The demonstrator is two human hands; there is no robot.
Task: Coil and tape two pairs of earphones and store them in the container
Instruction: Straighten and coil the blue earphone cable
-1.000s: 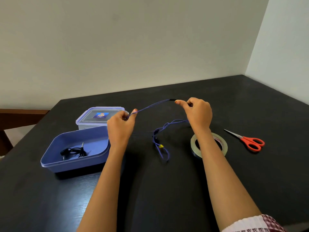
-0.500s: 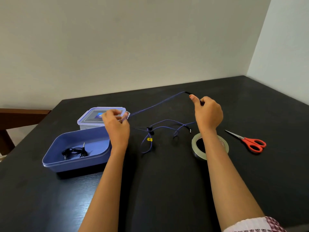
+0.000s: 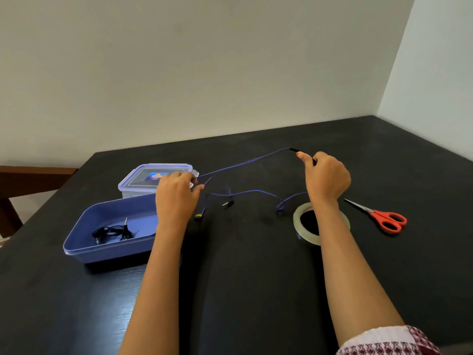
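Purple earphones (image 3: 243, 163) now stretch taut above the table (image 3: 256, 290), the left hand (image 3: 176, 198) pinching the cord and the right hand (image 3: 326, 179) gripping its dark end, drawn farther apart than before. Straightened, the cord looks ready to coil; black earphones (image 3: 112, 233) already lie in the container (image 3: 84, 242), left.

Tape roll (image 3: 298, 221): 1-to-3 o'clock arc hidden under right forearm.
Lid (image 3: 143, 178): 4 o'clock corner behind left hand (image 3: 176, 198); label print too small to read.
Blue earphone cord (image 3: 245, 163): one end lost inside curled fingers (image 3: 323, 160) of right hand (image 3: 326, 179).
Black earphones (image 3: 112, 233) in container (image 3: 102, 249): buds not resolvable.
Sleeve (image 3: 384, 342) and tabletop (image 3: 256, 290): cut by frame at 6 o'clock.
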